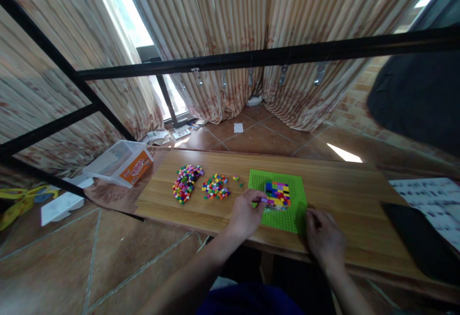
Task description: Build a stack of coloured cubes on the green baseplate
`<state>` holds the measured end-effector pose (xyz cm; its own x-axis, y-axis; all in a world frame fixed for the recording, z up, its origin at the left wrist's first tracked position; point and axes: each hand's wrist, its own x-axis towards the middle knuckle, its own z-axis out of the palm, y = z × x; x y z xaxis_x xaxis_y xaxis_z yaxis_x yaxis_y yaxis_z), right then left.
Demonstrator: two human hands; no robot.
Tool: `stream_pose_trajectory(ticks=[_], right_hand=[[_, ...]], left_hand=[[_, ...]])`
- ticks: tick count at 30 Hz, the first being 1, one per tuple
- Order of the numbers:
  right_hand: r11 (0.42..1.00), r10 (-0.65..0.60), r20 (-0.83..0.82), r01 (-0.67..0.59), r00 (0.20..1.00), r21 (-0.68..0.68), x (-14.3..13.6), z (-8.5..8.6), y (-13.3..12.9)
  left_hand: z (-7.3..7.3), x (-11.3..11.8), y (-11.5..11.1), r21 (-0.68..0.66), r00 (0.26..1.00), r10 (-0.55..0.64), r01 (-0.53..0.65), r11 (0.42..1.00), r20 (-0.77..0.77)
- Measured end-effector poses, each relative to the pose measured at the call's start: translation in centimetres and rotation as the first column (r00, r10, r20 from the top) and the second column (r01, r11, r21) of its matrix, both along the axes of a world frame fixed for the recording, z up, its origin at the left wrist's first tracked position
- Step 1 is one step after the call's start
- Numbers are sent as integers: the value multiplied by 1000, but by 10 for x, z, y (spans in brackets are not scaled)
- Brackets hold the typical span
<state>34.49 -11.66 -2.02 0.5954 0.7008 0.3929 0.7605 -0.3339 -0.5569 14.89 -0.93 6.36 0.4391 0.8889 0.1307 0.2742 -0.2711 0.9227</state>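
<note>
My left hand [247, 213] pinches a small purple brick [264, 200] at the left side of a multicoloured block of toy bricks [279, 191]. That block stands on a bright green studded baseplate [296, 190]. At the baseplate's right edge is my right hand [326, 238], its fingers curled in; whether they grip anything is hidden. Left of the baseplate, a few loose bricks [235, 178] lie near a small pile of mixed bricks [215, 186]. Farther left a larger brick pile [186, 182] spreads in a curve.
The wooden table [352, 200] carries a dark flat object [413, 238] and a printed sheet [431, 200] at the right. A clear plastic box [120, 162] with an orange label stands past its left end. A black metal bar [233, 61] crosses in front of curtains.
</note>
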Motion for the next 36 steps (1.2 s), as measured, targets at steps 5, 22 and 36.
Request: stream_pose_trajectory(ticks=[5,22,36], right_hand=[[999,11,-3,-11,1000,34,-2,1,0],[999,8,-14,-8,1000,33,-1,0,1],[1000,3,3,-3,1000,17,-1,1,2]], left_hand=[[-1,2,-1,35,999,8,-7,999,-32],[1,-6,9,140,990,52,-33,990,-131],[-2,0,13,512,882,-19,291,808,-471]])
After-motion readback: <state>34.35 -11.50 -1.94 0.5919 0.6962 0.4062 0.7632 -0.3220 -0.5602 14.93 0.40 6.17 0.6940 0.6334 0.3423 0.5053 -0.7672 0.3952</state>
